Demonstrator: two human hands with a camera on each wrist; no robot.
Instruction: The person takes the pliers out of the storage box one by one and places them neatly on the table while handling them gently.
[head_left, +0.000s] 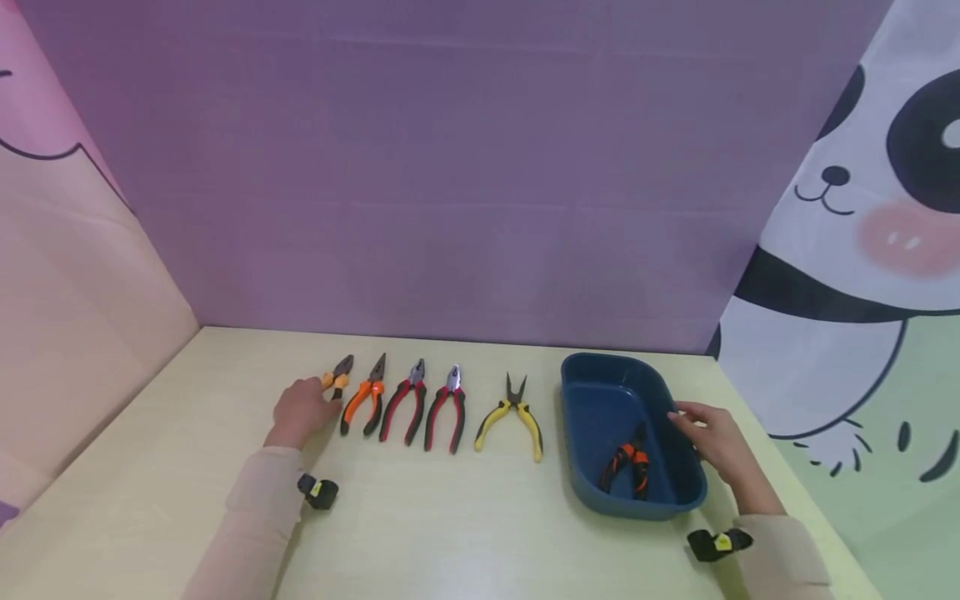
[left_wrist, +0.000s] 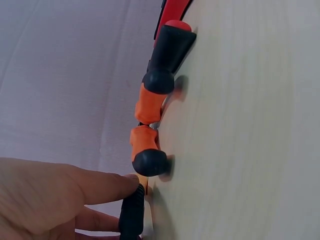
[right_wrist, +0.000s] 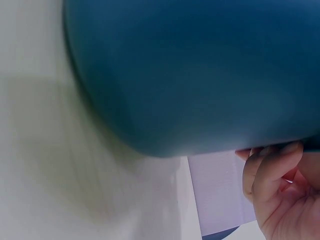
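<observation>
My left hand (head_left: 300,410) pinches a handle of the leftmost pliers (head_left: 340,380), which have dark jaws and yellow-orange and black grips. The left wrist view has the thumb against that black handle (left_wrist: 132,212), fingers on its other side. Just right of it lie orange-and-black long-nose pliers (head_left: 376,388). On the right, my right hand (head_left: 716,442) grips the side rim of a blue plastic bin (head_left: 637,510). Inside the bin rest black-and-orange pliers (head_left: 640,457). In the right wrist view the bin's outer wall (right_wrist: 190,90) fills most of the frame, with curled fingers at its rim.
Further right in the row are two red-and-black pliers, one (head_left: 417,383) beside the other (head_left: 454,390), then yellow-handled needle-nose pliers (head_left: 515,404) with spread handles. A purple backdrop (head_left: 450,208) stands behind the pale tabletop (head_left: 420,525); a panda-printed curtain (head_left: 825,358) borders the right side.
</observation>
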